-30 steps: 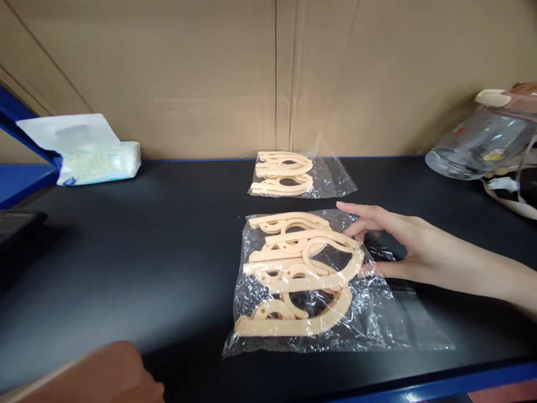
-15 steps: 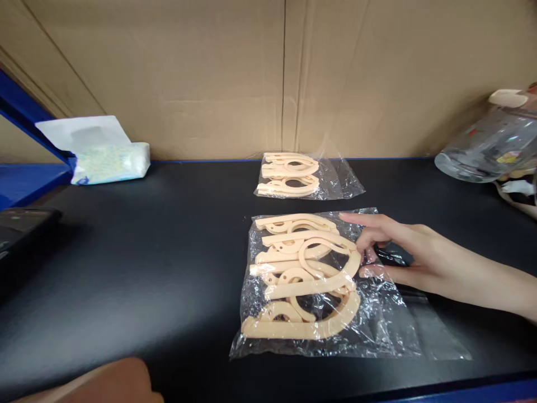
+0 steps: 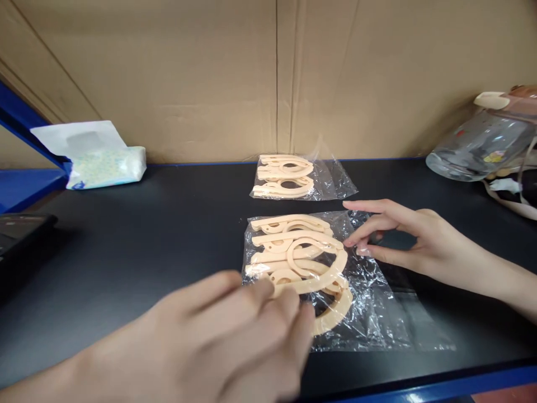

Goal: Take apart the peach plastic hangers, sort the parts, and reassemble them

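Note:
A clear plastic bag (image 3: 373, 313) holding several cream folding clothes hangers (image 3: 331, 280) lies flat on the black tabletop. My right hand (image 3: 403, 238) is at the bag's right side, index finger stretched out, the other fingertips and thumb by the ends of the hangers. Its fingers are apart and I see nothing held in them. My left hand (image 3: 218, 336) is over the bag's near left part, fingers bent and smeared by motion, hiding the lower hangers. Whether it touches the bag cannot be made out.
Behind, a smaller-looking clear bag (image 3: 331, 182) with more cream hangers (image 3: 285, 178) lies near the cardboard wall (image 3: 188, 84). A tissue pack (image 3: 107, 166) is at the back left, a dark device (image 3: 25, 232) at the left edge, and a clear bottle (image 3: 482, 143) leans at the right.
My left hand has come up from the lower left corner to over the near bag. My right hand has shifted slightly, its thumb now nearer the fingertips. The view has turned a little.

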The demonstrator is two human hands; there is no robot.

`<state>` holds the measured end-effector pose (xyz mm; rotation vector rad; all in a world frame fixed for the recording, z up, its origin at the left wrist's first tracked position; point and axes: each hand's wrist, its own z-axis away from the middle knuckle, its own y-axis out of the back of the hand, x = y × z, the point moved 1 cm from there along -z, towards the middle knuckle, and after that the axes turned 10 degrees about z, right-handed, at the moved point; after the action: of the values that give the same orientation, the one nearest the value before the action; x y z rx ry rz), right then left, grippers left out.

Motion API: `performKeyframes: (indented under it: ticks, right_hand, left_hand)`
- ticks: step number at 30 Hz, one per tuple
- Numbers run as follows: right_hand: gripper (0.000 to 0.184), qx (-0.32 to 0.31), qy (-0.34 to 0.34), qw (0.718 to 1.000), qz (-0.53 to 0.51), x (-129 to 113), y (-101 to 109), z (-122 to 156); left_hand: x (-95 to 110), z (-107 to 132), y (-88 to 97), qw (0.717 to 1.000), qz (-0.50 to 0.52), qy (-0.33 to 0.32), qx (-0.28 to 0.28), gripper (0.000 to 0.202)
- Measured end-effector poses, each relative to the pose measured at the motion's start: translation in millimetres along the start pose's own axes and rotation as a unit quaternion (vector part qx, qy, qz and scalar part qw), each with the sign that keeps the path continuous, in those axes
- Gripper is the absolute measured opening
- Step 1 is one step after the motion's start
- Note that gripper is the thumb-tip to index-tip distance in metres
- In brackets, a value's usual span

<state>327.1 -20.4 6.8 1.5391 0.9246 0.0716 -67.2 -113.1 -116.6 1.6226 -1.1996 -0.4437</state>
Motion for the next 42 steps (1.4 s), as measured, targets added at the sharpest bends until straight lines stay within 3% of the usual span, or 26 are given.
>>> performKeyframes:
  ticks: [3,4,6,12,20,25,36,42]
  right_hand:
    - [0.057,-0.007,-0.007,1.0,-0.022,1.2,0.1,0.5]
    - [0.059,-0.016,-0.004,0.999,-0.029,1.7,-0.5,0.9]
    - [0.063,-0.031,0.005,0.999,-0.035,2.9,-2.5,1.7]
    - [0.073,-0.02,0.086,0.996,-0.005,2.3,-11.5,2.2]
    - [0.047,0.029,0.183,0.982,0.045,-5.0,-9.8,3.4]
    - [0.034,0.041,0.192,0.978,0.072,-7.4,-11.1,3.4]
    - [0.048,0.054,0.204,0.97,0.123,-11.6,-13.7,7.4]
    - [0.048,0.058,0.213,0.964,0.147,-14.5,-13.9,9.0]
  left_hand:
    - [-6.6,-118.5,49.0,0.998,-0.044,0.011,-0.049,0.065]
    - [-5.9,-145.0,60.1,0.998,-0.045,0.008,-0.052,0.073]
    - [-5.4,-172.8,71.7,0.997,-0.035,0.034,-0.065,0.081]
    - [-13.6,-162.7,66.1,0.993,0.013,0.067,-0.1,0.07]
    - [-12.8,-168.2,67.3,0.993,0.013,0.068,-0.098,0.064]
    - [-12.3,-165.6,63.8,0.993,0.025,0.078,-0.084,0.063]
    - [-5.6,-167.0,59.6,0.993,0.087,0.065,-0.056,0.049]
    - [-3.9,-167.6,58.7,0.99,0.104,0.062,-0.07,0.046]
